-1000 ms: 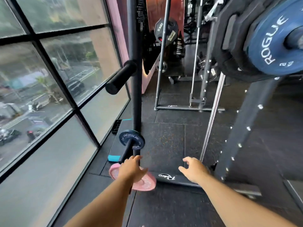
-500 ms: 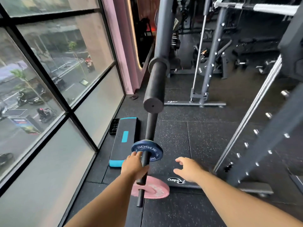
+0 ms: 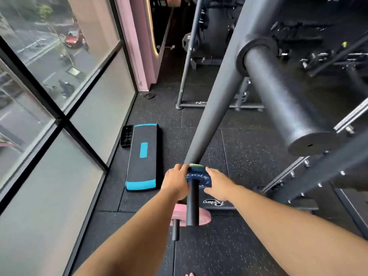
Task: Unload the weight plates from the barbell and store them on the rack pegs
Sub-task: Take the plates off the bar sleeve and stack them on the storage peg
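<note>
With left hand (image 3: 176,181) curled round the left rim and right hand (image 3: 218,184) wrapped over the right rim, gripping the blue Rogue plate (image 3: 197,177). Half a second ago touched by the left alone, the right hovering apart above the floor. Threaded on a short storage peg (image 3: 192,204) low on the rack upright (image 3: 215,92), white lettering up, a green edge (image 3: 196,166) just behind. Below, on a lower peg (image 3: 175,230), a pink plate (image 3: 204,216). Overhead right, a thick black peg (image 3: 288,100). Left, beside the window (image 3: 49,96), a black-and-teal step platform (image 3: 142,156).
</note>
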